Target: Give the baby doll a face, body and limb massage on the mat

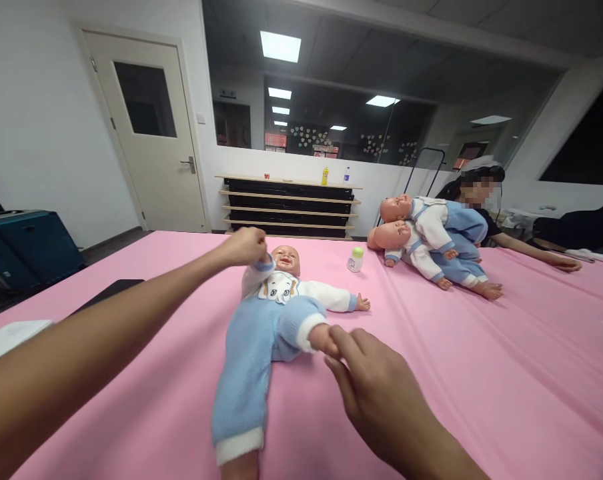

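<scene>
The table under a smooth pink cloth point(481, 380) shows its far edge straight ahead; its near edge is out of view. A baby doll in a fuzzy blue-and-white suit point(251, 333) lies on its back left of the table's middle, head near the far edge, straight leg toward the near side. Pink cloth stretches rightward from the doll's outspread arm, up to two stacked dolls in matching blue-and-white suits point(431, 240) toward the far right corner. A small white bottle with a green cap point(355, 260) stands by the far edge, between doll and stack.

The left arm reaches long across the table's left side; the left hand point(246, 247) curls closed around the doll's raised hand (mostly hidden in the grip). The right hand point(376, 373), back upward, pinches the foot of the bent leg between thumb and fingers, above the cloth.
</scene>
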{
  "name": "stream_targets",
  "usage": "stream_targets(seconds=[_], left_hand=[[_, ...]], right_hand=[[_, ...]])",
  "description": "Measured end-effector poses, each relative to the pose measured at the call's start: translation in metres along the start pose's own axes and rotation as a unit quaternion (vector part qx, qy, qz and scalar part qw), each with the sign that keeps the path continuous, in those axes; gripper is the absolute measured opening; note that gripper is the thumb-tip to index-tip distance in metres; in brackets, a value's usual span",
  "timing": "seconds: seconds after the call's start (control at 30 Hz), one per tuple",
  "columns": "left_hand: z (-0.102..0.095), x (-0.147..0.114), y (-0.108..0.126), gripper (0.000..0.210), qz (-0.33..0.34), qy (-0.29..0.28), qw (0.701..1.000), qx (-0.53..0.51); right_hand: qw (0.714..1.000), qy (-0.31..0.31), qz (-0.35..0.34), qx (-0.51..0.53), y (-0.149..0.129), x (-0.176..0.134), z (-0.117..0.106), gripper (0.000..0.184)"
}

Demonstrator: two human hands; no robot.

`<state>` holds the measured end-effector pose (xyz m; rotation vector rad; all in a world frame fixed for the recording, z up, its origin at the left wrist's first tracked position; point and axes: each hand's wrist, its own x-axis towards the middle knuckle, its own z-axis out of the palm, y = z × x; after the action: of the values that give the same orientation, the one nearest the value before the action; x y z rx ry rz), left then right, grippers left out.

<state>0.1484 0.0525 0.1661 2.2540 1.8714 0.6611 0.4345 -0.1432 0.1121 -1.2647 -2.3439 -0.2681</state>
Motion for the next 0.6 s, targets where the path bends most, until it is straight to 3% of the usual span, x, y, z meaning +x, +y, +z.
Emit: stream_targets(seconds=[0.13,0.2,0.27,0.37,0.47,0.53,0.6], left_hand=[[0.042,-0.011,0.059,0.015,0.104,-0.069,0.992,0.021],[0.050,-0.014,0.066,0.012,0.118,-0.078,0.990,0.020],[0.042,-0.012,0.060,0.011,0.106,-0.079,0.991,0.010],[0.011,-0.007,0.030,0.016,0.063,-0.055,0.996,-0.004],[-0.020,-0.004,-0.020,0.022,-0.031,0.004,0.999,-0.025],[-0.027,-0.007,-0.061,0.023,-0.106,0.030,0.994,-0.026],[-0.020,-0.013,-0.104,0.022,-0.162,0.030,0.986,-0.008]], right_hand=[[0.997,-0.065,-0.011,0.025,-0.017,0.046,0.033,0.013],[0.997,-0.068,-0.015,0.039,-0.020,0.054,0.040,0.013],[0.997,-0.066,-0.011,0.045,-0.020,0.050,0.035,0.012],[0.998,-0.047,-0.006,0.051,-0.013,0.024,0.011,0.010],[0.998,0.026,-0.028,0.046,0.000,-0.015,-0.010,0.009],[0.996,0.064,-0.056,0.027,0.011,-0.043,-0.012,0.010],[0.994,0.079,-0.075,-0.001,0.021,-0.067,-0.004,0.015]])
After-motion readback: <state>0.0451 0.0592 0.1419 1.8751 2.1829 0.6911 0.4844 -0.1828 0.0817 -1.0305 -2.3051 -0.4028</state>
